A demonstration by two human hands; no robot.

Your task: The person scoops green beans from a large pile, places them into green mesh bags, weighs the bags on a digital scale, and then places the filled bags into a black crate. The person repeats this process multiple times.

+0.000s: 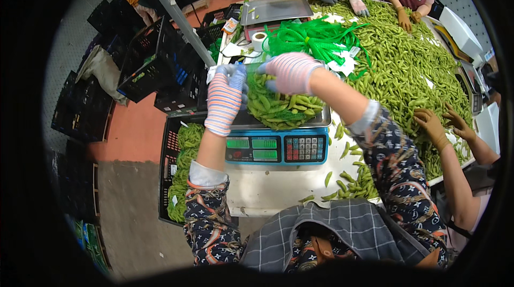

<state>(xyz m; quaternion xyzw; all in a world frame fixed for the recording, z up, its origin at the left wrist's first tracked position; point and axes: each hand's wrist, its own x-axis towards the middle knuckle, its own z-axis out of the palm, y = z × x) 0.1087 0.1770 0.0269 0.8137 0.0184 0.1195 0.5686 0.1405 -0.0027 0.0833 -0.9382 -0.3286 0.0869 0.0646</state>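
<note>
Both my hands wear striped knit gloves and hold the upper part of a green mesh bag [265,106] filled with edamame pods. The bag rests over the steel pan of a blue digital scale [277,146]. My left hand [227,96] grips the mesh at the bag's left. My right hand [293,72] is at the bag's top, slightly blurred, its fingers bent at the mesh. Loose pods lie on the pan beside or under the bag; which, I cannot tell. Behind my right hand lies a bundle of green mesh bags [311,40].
A large heap of edamame pods [401,86] covers the table's right side, with co-workers' gloved hands [433,126] in it. At left stands a black crate [162,174] of filled mesh bags. A white roll [259,41] and another scale's pan [277,9] are behind; a metal post [176,14] rises at left.
</note>
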